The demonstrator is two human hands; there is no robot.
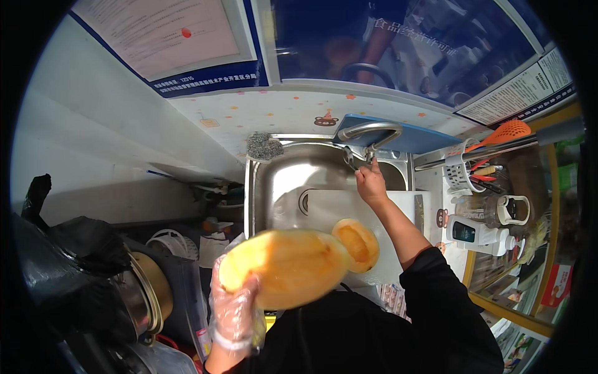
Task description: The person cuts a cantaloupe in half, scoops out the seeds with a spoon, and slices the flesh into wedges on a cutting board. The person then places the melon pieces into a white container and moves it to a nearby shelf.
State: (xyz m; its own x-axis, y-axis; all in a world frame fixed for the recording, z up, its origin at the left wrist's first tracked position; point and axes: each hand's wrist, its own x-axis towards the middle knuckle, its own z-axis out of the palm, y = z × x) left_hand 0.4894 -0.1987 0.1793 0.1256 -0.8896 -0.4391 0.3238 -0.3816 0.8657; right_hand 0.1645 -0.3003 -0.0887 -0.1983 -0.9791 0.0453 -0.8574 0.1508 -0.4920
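My left hand, in a clear plastic glove, grips one end of a large peeled orange-yellow melon piece in front of my body. A smaller hollowed melon piece lies on the white cutting board, which spans the right part of the steel sink. My bare right hand reaches to the base of the curved metal faucet, its fingers touching the fitting near the lever. Whether they close around it is hard to tell. No water stream can be made out.
A steel wool scourer sits at the sink's back left corner. Behind the faucet leans a blue board. To the right stand a white utensil basket, a clear jug and a white pump bottle. Metal pots are at left.
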